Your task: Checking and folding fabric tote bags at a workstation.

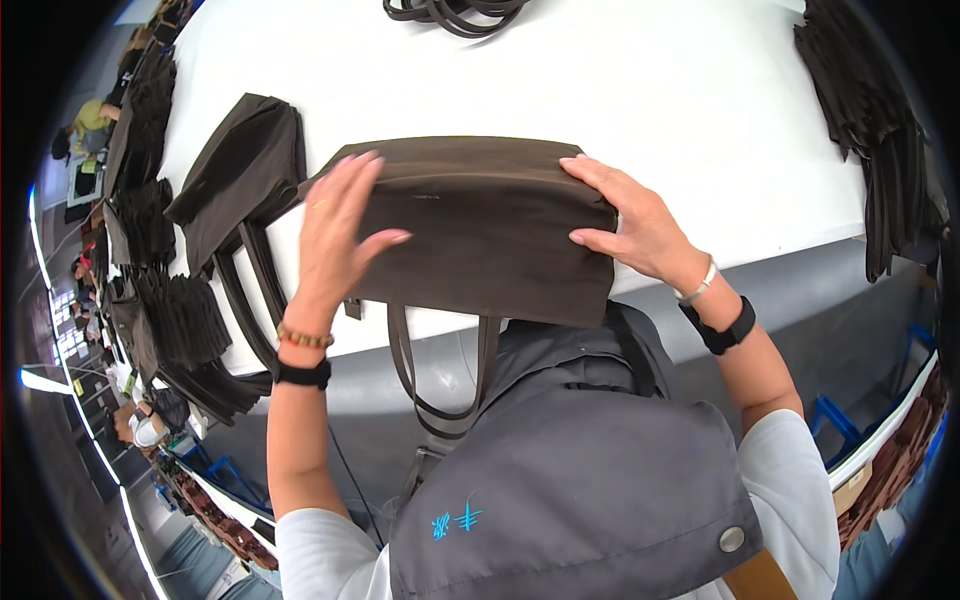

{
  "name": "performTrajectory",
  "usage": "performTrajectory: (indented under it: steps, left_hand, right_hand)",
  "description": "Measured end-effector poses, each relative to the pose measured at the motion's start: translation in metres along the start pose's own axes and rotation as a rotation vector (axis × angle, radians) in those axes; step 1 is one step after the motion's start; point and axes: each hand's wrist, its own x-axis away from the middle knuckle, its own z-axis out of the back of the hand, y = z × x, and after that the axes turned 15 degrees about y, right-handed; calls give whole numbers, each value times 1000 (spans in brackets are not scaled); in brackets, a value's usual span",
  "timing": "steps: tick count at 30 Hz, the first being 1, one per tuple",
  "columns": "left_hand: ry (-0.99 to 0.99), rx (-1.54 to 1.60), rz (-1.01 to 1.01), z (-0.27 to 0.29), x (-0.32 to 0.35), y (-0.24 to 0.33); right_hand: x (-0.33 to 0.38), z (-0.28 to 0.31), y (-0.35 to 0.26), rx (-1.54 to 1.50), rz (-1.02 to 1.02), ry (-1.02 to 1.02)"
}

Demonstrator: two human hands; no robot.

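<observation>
A dark brown fabric tote bag (490,240) lies flat across the white table's front edge, its far end folded along a crease. Its strap handles (437,410) hang down over the edge towards me. At the bag's left side is my left hand (338,225), fingers stretched and thumb apart, slightly blurred. My right hand (635,220) rests at the right end, fingertips on the folded part and thumb on the front panel, spread rather than gripping. Left of these, another dark brown bag (240,170) lies with its straps trailing to the table edge.
Stacks of dark bags (165,320) line the table's left side. More dark fabric pieces (865,130) hang over the right end. A bundle of dark straps (460,12) lies at the far edge. Several people, one in a yellow top (92,120), are in the left background.
</observation>
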Motion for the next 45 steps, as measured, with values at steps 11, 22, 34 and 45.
performTrajectory:
  steps: [11, 22, 34, 45]
  left_hand:
    - [-213, 90, -115, -49, -17, -6]
    - [-136, 195, 261, -16, 8, -89]
    - [-193, 217, 668, -22, 42, -136]
    - [157, 149, 873, -60, 40, -119]
  right_hand:
    - [15, -30, 29, 248, 360, 116]
    - [6, -44, 9, 69, 129, 220]
    - [6, -40, 15, 60, -33, 186]
    - [3, -55, 19, 107, -437, 506]
